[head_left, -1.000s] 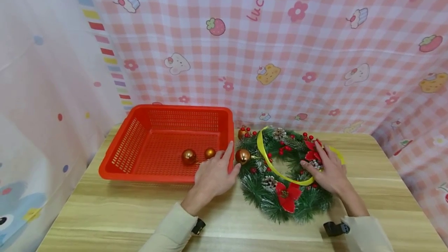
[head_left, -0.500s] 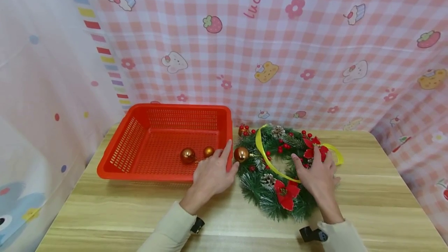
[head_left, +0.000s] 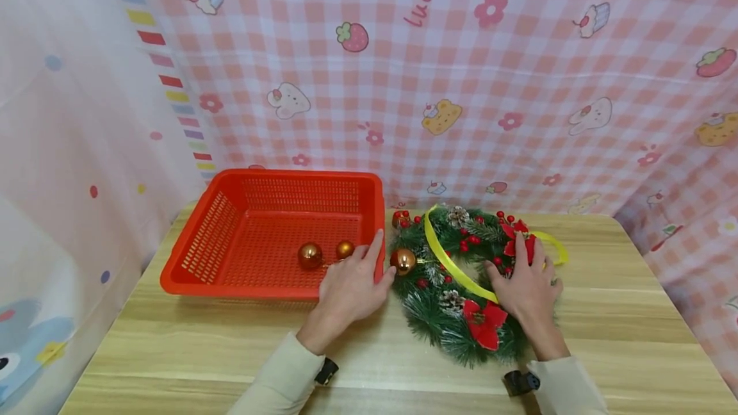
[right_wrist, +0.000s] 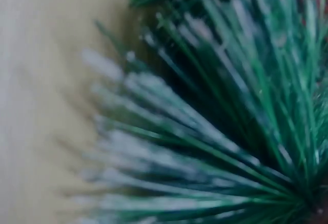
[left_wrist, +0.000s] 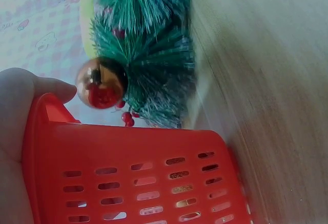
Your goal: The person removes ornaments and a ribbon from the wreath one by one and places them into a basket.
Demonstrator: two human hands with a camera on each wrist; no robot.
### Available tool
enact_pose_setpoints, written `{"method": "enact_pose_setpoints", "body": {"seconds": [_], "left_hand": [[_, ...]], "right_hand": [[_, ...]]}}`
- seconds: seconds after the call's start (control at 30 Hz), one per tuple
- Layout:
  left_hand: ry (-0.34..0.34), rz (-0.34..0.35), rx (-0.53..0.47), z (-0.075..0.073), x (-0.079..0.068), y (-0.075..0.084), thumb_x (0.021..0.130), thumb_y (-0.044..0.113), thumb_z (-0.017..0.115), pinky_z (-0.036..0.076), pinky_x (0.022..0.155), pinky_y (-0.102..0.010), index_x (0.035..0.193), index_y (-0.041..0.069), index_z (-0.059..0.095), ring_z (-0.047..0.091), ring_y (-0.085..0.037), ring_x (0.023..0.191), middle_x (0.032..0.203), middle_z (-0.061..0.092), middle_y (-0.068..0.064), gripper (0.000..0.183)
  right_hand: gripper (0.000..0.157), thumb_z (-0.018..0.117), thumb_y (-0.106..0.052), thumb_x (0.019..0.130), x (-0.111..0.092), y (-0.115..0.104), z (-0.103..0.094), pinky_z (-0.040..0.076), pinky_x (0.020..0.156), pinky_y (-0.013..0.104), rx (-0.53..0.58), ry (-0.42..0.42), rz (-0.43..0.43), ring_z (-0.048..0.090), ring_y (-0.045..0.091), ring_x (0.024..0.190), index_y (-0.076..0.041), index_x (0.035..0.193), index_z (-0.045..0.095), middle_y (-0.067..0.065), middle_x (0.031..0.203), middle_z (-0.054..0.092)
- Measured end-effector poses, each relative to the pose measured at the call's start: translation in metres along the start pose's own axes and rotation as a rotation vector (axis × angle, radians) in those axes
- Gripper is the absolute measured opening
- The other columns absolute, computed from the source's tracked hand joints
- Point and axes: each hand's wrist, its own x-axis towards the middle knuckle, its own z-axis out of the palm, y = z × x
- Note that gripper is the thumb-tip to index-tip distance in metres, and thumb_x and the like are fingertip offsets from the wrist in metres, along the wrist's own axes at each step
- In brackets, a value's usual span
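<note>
My left hand (head_left: 352,287) grips the front right corner of a red plastic basket (head_left: 193,287), thumb outside the wall and fingers over the rim. Two shiny copper baubles (head_left: 310,255) lie in the basket near that hand. My right hand (head_left: 527,290) holds the right side of a green Christmas wreath (head_left: 429,319), thumb towards its centre hole and fingers over a red poinsettia. A yellow ribbon (head_left: 455,271) loops across the wreath. One copper bauble (left_wrist: 101,83) sticks out at the wreath's left side, close to the basket wall. Only blurred needles (right_wrist: 205,147) show in the right wrist view.
The wooden table (head_left: 219,351) carries both things, side by side with a narrow gap. Behind it hangs a pink checked cloth (head_left: 403,95); a white dotted cloth (head_left: 69,133) hangs at the left.
My right hand has shifted left and forward on the wreath, its thumb now nearer the centre hole. The wreath has turned and slid slightly right. The left hand and basket stay put.
</note>
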Motion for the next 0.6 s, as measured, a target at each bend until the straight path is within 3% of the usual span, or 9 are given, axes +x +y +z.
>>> {"method": "enact_pose_setpoints", "body": {"seconds": [0.33,0.5,0.6], "left_hand": [[-0.005,-0.002,-0.005,0.000,0.000,0.003,0.099,0.049,0.049,0.038,0.041,-0.027,0.158,0.023,0.025,0.047,-0.014,0.050,0.138,0.057,-0.016,0.069],[-0.017,-0.017,-0.024,0.000,0.000,0.003,0.099,0.049,0.049,0.038,0.040,-0.028,0.159,0.024,0.023,0.047,-0.014,0.050,0.140,0.056,-0.016,0.070],[-0.021,-0.026,-0.037,-0.002,0.000,0.001,0.099,0.050,0.049,0.041,0.042,-0.029,0.159,0.024,0.023,0.056,-0.019,0.058,0.141,0.055,-0.016,0.070]], "right_hand": [[0.086,0.054,-0.051,0.097,0.011,0.030,-0.011,0.018,0.097,0.079,-0.032,-0.013,-0.236,0.018,0.062,0.134,-0.016,0.160,0.009,0.027,0.161,0.009],[0.085,0.055,-0.049,0.097,0.014,0.032,-0.012,0.021,0.095,0.078,-0.039,-0.011,-0.283,0.022,0.062,0.131,-0.016,0.160,0.010,0.026,0.160,0.011],[0.084,0.054,-0.050,0.097,0.015,0.029,-0.012,0.021,0.095,0.078,-0.042,-0.008,-0.292,0.022,0.062,0.131,-0.016,0.160,0.010,0.027,0.160,0.012]]}}
